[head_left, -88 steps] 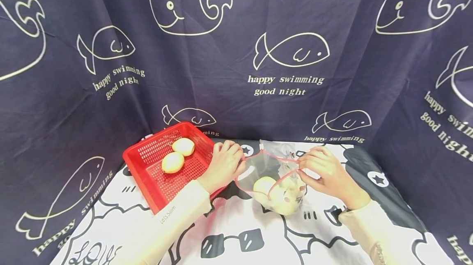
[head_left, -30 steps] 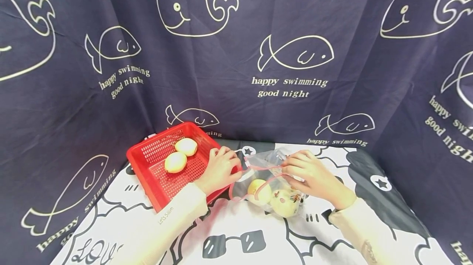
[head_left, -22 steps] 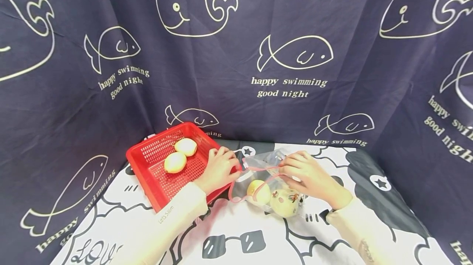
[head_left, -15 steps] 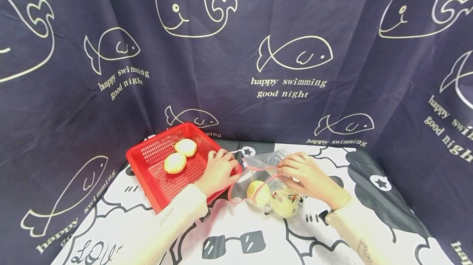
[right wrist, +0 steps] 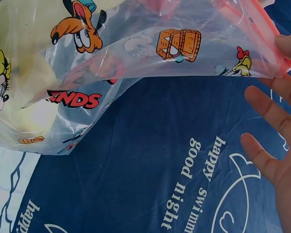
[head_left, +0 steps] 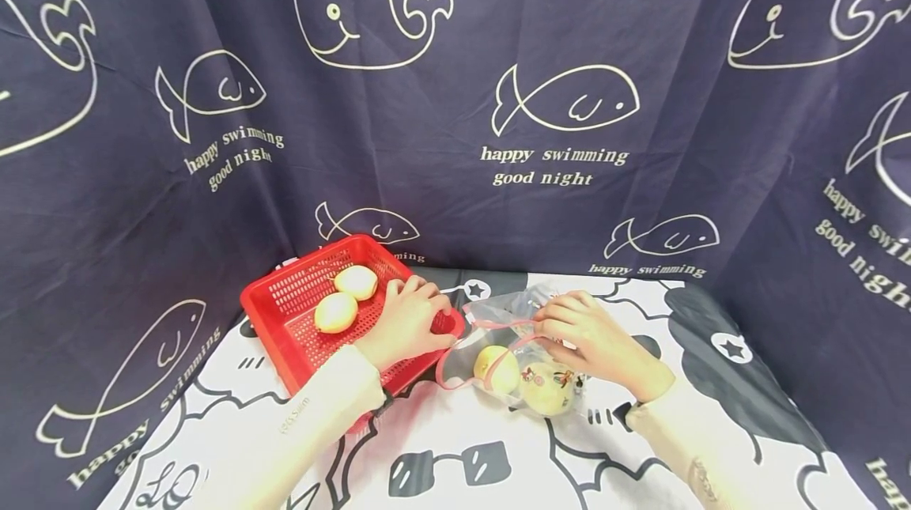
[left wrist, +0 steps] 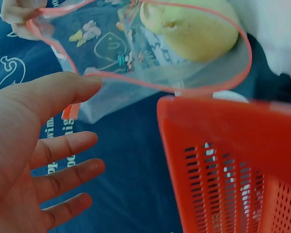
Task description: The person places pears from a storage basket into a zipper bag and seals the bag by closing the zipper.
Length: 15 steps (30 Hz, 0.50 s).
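A clear zip bag [head_left: 455, 364] with red edging and cartoon prints holds yellow pears [head_left: 497, 370], its mouth gaping toward the basket. My right hand [head_left: 594, 340] pinches the red edge [right wrist: 271, 39] of the bag between thumb and index finger, the other fingers spread. Over the right side of the red basket [head_left: 274, 360], my left hand [head_left: 406, 320] has its fingers extended and holds nothing. In the left wrist view its thumb [left wrist: 72, 90] overlaps the bag's rim. Two more yellow pears, a rear one [head_left: 356, 282] and a nearer one [head_left: 336, 312], lie in the basket.
The basket stands on the left of the table, close beside the bag. A white cloth [head_left: 455, 447] with black cartoon drawings covers the table. Dark blue curtains [head_left: 455, 115] with whale and fish outlines rise behind and on both sides.
My left hand has let go of the bag's edge and shifted left over the basket. Earlier, my right hand moved slightly left with its edge, and the bag's mouth became narrower.
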Tool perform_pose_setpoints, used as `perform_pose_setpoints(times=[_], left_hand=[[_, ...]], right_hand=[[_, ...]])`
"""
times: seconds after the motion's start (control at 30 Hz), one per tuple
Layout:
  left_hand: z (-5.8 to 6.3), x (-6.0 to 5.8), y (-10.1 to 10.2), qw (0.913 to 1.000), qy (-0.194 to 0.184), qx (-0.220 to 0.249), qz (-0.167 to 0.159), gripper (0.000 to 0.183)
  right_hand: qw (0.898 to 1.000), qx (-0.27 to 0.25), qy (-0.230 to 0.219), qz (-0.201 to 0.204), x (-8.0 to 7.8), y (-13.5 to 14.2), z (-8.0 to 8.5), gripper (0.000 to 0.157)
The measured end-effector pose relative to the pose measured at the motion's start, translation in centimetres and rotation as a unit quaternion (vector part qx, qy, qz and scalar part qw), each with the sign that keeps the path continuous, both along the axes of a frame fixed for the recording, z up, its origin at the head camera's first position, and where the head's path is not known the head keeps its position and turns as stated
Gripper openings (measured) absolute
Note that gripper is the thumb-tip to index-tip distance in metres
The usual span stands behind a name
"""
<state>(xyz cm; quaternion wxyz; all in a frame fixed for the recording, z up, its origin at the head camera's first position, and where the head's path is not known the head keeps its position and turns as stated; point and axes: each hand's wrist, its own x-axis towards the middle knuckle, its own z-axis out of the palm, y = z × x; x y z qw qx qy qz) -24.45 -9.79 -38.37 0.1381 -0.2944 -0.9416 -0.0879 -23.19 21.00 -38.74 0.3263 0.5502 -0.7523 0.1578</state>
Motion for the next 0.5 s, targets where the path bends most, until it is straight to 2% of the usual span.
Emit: perform_pose_setpoints(times=[0.2, 0.33, 0.5], left_hand=[[1.2, -0.4, -1.5, 0.9999, 0.0, 0.005, 0.014, 0.035], [1.8, -0.9, -2.8, 0.9997, 0.002, 0.01, 0.02, 0.044], [1.9, -1.9, -4.7, 0.9993, -0.012, 0.017, 0.033, 0.058]], right_hand=[[1.0, -0.002, 0.0, 0.0, 0.1, 0.1, 0.1, 0.034], [1.0, -0.003, 0.0, -0.001, 0.1, 0.1, 0.1, 0.033], [1.0, 0.0, 0.001, -0.003, 0.1, 0.3, 0.1, 0.034]])
